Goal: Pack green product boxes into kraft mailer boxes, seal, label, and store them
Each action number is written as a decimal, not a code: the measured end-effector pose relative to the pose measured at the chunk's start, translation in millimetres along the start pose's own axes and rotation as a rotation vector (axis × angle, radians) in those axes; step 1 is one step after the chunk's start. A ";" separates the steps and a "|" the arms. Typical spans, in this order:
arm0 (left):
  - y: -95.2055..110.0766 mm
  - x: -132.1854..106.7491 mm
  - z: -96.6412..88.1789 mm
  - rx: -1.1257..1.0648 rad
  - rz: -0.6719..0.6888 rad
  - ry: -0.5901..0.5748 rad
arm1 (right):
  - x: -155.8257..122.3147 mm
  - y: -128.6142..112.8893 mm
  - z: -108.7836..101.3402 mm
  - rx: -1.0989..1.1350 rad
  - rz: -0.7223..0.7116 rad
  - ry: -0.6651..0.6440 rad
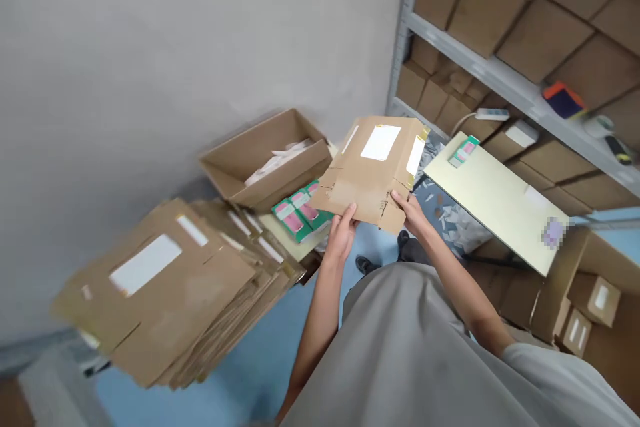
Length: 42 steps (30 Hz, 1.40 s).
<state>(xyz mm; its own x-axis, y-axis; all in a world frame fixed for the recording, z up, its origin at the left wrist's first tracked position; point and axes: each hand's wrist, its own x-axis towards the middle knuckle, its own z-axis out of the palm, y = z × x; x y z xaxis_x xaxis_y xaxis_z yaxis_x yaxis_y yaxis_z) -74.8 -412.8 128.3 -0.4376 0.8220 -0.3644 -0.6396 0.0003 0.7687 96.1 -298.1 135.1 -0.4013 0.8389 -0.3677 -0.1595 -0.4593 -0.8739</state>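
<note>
Both forearms (pixel 316 323) stretched forward, converging on flattened carton (pixel 367 177) held ahead of torso. Left hand (pixel 343 235) at near edge, right hand (pixel 413 212) at near right corner; thumbs on top, fingers pinching cardboard, mostly hidden beneath. Counts: one carton in hands, three white labels (pixel 381 142) on it. Left of carton: one open box (pixel 287 177), at least two green-pink packs (pixel 295 219); farther left, one stack (pixel 173 287) of flattened cartons, number unclear. Right of carton: one table (pixel 493 190) bearing one green-pink pack (pixel 464 151); farther right, one large box (pixel 557 280), two small boxes (pixel 594 297) inside.
</note>
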 end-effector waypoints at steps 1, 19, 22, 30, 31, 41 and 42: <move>-7.1 8.8 15.5 0.022 -0.013 -0.036 | -1.8 -3.0 -20.2 0.004 -0.014 0.078; -207.7 163.8 342.0 0.524 0.058 -0.448 | 2.6 -52.5 -361.7 -0.041 -0.030 0.571; -232.1 176.2 388.1 0.568 0.015 -0.529 | -22.1 -71.7 -436.4 -0.204 0.013 0.668; -256.6 216.4 452.2 0.770 -0.110 -0.799 | -65.7 -117.4 -600.1 -0.507 -0.288 1.154; -260.7 221.0 457.2 0.799 -0.116 -0.814 | -64.9 -116.4 -608.1 -0.545 -0.266 1.123; -328.2 244.5 449.5 0.832 -0.137 -0.702 | -62.5 -60.3 -586.6 -0.638 -0.108 1.117; -334.4 245.0 444.9 0.800 -0.139 -0.696 | -61.8 -56.0 -583.9 -0.625 -0.089 1.119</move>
<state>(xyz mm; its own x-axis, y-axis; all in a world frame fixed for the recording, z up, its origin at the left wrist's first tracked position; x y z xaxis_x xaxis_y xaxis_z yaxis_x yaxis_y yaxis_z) 313.0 41.9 15.8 0.2265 0.9299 -0.2897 0.0549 0.2848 0.9570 656.5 -153.7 21.1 0.6093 0.7865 -0.1008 0.4237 -0.4304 -0.7970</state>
